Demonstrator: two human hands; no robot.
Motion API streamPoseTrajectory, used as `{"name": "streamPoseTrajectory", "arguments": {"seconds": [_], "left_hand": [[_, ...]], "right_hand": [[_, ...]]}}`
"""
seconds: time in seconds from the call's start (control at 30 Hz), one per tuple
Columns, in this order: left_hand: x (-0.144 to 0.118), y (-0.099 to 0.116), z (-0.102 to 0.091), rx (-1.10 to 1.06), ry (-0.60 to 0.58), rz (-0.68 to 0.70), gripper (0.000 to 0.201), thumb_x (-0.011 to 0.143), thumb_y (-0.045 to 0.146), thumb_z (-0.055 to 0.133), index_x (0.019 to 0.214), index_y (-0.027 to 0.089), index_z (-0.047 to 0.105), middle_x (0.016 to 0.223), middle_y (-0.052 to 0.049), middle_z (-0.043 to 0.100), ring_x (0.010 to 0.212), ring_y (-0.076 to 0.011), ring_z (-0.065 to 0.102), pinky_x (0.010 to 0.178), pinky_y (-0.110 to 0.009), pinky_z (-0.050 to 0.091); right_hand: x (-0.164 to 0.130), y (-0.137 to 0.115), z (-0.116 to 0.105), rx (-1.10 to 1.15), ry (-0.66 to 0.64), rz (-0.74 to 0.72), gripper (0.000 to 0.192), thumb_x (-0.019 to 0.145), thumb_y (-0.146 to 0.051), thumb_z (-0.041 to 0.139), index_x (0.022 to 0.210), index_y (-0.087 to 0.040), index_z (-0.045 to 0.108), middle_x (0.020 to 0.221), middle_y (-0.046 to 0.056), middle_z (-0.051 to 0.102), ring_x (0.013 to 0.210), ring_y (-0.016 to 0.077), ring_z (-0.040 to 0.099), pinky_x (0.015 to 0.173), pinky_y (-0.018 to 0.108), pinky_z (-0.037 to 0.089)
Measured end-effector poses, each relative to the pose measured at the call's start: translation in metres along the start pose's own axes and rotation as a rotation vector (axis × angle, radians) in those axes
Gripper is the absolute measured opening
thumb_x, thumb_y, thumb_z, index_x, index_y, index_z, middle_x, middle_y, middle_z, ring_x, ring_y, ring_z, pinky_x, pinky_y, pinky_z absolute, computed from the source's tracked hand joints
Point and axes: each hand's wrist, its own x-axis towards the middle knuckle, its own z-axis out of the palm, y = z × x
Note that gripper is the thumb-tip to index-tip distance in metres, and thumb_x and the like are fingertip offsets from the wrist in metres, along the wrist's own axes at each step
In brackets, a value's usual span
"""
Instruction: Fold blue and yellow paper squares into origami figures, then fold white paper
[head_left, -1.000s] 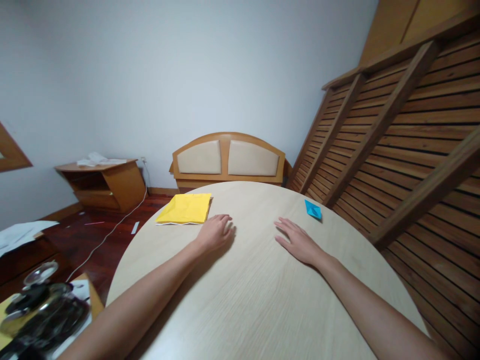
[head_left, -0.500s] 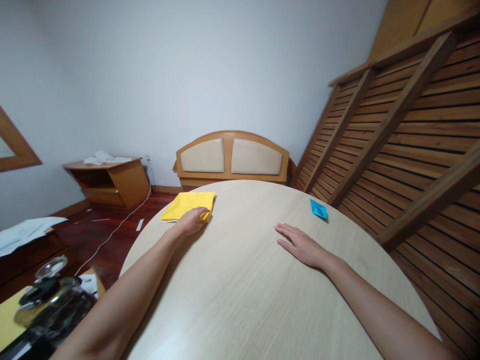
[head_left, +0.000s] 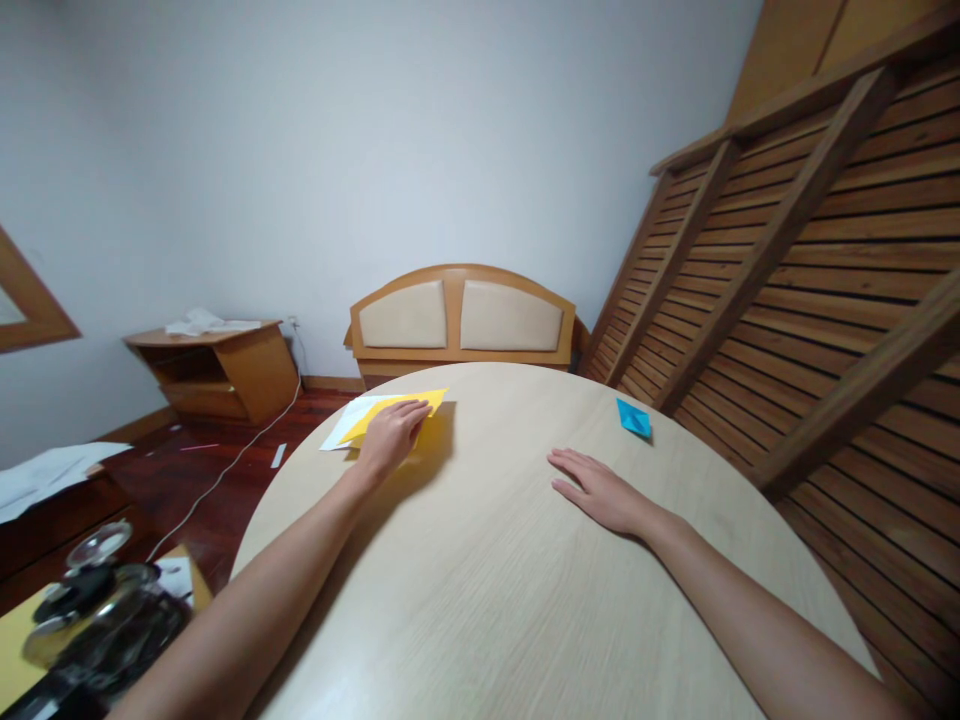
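Left hand (head_left: 391, 435) stretched forward, grip pressing flat on yellow paper (head_left: 420, 404); right hand (head_left: 600, 490) released, palm down

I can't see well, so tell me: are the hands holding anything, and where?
Left hand lies on the yellow paper's near edge; a grip cannot be told. Right hand holds nothing.

Two bare forearms seen, entering from lower frame corners. No sleeves visible up to frame edge. Left hand (head_left: 390, 437): no ring, watch, bracelet or glove seen; fingers slender, nails barely made out at this size. Right hand (head_left: 600, 489): likewise unadorned; nails short, unpainted. No markings or bandages noted on either arm.
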Motion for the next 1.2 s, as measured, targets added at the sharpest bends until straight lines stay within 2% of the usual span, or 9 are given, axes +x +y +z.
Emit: {"name": "streamPoseTrajectory", "arguments": {"seconds": [0.17,0.27,0.4,0.47,0.67,0.77,0.97,1.1,1.2], "left_hand": [[-0.002,0.068,0.003,-0.087,-0.150,0.291,0.033,0.097,0.018,0.042,0.115,0.022,0.069,0.108,-0.006,0.075,0.095,-0.0201,0.071,0.080,-0.033,0.057],[-0.011,0.108,0.003,-0.193,-0.283,0.467,0.032,0.101,0.024,0.040,0.120,0.023,0.066,0.109,-0.006,0.074,0.093,-0.0168,0.071,0.080,-0.027,0.056],[-0.020,0.140,-0.005,-0.373,-0.451,0.702,0.037,0.100,0.039,0.044,0.130,0.023,0.059,0.115,-0.007,0.072,0.093,-0.0181,0.071,0.077,-0.026,0.056],[-0.019,0.140,-0.007,-0.420,-0.466,0.647,0.040,0.100,0.039,0.044,0.134,0.022,0.055,0.120,-0.008,0.070,0.096,-0.0192,0.071,0.080,-0.027,0.056],[-0.015,0.095,0.014,-0.240,-0.348,0.122,0.045,0.096,0.035,0.045,0.136,0.014,0.051,0.144,-0.015,0.051,0.133,-0.0277,0.049,0.111,-0.042,0.040],[-0.020,0.088,0.026,-0.152,-0.468,-0.017,0.063,0.091,0.047,0.053,0.142,0.011,0.044,0.153,-0.019,0.038,0.142,-0.0358,0.034,0.116,-0.050,0.031],[-0.024,0.127,0.021,-0.087,-0.564,0.010,0.058,0.095,0.058,0.039,0.135,0.018,0.051,0.148,-0.015,0.044,0.136,-0.0401,0.039,0.109,-0.056,0.037],[-0.024,0.141,0.014,-0.070,-0.544,0.092,0.045,0.099,0.047,0.032,0.130,0.021,0.054,0.136,-0.013,0.053,0.121,-0.0332,0.051,0.101,-0.051,0.043],[-0.025,0.139,0.015,-0.086,-0.506,0.095,0.039,0.097,0.041,0.040,0.126,0.019,0.056,0.130,-0.013,0.056,0.118,-0.0315,0.051,0.100,-0.048,0.043]], "right_hand": [[-0.001,-0.002,-0.002,-0.008,-0.004,0.007,0.062,0.096,-0.058,0.039,0.143,-0.019,0.050,0.150,0.010,0.046,0.141,0.0292,0.037,0.118,0.049,0.028],[-0.001,-0.004,-0.002,0.004,0.005,0.020,0.062,0.096,-0.058,0.039,0.144,-0.019,0.048,0.151,0.010,0.046,0.141,0.0292,0.038,0.117,0.048,0.028],[-0.001,-0.007,-0.003,0.023,0.013,0.042,0.063,0.098,-0.057,0.033,0.145,-0.017,0.046,0.149,0.012,0.047,0.139,0.0283,0.040,0.117,0.047,0.029],[0.000,-0.007,-0.003,0.032,0.014,0.036,0.063,0.099,-0.057,0.031,0.144,-0.016,0.046,0.149,0.012,0.047,0.139,0.0285,0.040,0.117,0.047,0.029],[0.000,-0.006,-0.002,0.025,0.024,0.002,0.059,0.099,-0.054,0.033,0.142,-0.017,0.048,0.147,0.013,0.049,0.137,0.0283,0.043,0.116,0.048,0.031],[0.001,-0.009,-0.007,0.001,0.075,-0.040,0.052,0.100,-0.050,0.036,0.137,-0.017,0.053,0.143,0.013,0.054,0.132,0.0276,0.048,0.113,0.047,0.035],[0.017,-0.050,-0.020,0.053,0.231,-0.060,0.042,0.099,-0.043,0.040,0.128,-0.019,0.060,0.131,0.012,0.063,0.124,0.0246,0.054,0.109,0.041,0.039],[0.030,-0.079,-0.004,0.067,0.072,0.029,0.052,0.100,-0.044,0.035,0.139,-0.013,0.052,0.140,0.015,0.056,0.131,0.0262,0.050,0.112,0.042,0.036],[0.032,-0.084,0.013,-0.021,-0.078,0.048,0.057,0.101,-0.041,0.030,0.145,-0.008,0.045,0.152,0.016,0.042,0.144,0.0286,0.032,0.119,0.046,0.022]]}}
